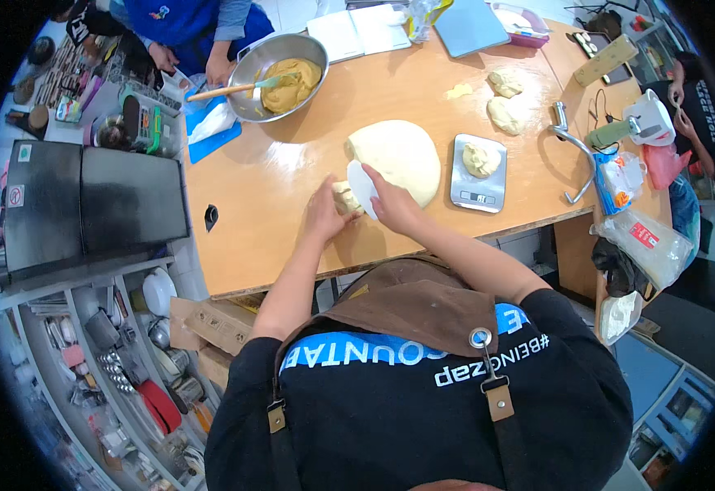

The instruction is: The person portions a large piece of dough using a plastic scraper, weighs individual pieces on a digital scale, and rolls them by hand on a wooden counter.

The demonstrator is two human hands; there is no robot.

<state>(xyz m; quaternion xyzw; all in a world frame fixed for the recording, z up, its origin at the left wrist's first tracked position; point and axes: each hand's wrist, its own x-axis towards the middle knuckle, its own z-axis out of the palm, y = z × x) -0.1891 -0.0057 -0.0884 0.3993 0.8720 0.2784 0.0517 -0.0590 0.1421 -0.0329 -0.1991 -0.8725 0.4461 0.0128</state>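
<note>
On the wooden table (253, 239) lies a large mound of pale dough (400, 153). My right hand (394, 202) grips a white dough scraper (362, 189), its blade standing at the mound's left edge. A smaller piece of dough (346, 199) sits just left of the scraper, with the fingers and thumb of my left hand (325, 212) around it. Right of the mound, a digital kitchen scale (460, 181) carries a lump of dough (481, 161); its display is lit.
A steel bowl (244, 70) of brown-yellow mixture with a spatula (228, 91) stands at the back left, by a co-worker's hands (217, 64). Two dough pieces (506, 115) lie beyond the scale. A metal dough hook (581, 153) and a hand mixer (615, 130) are at the right.
</note>
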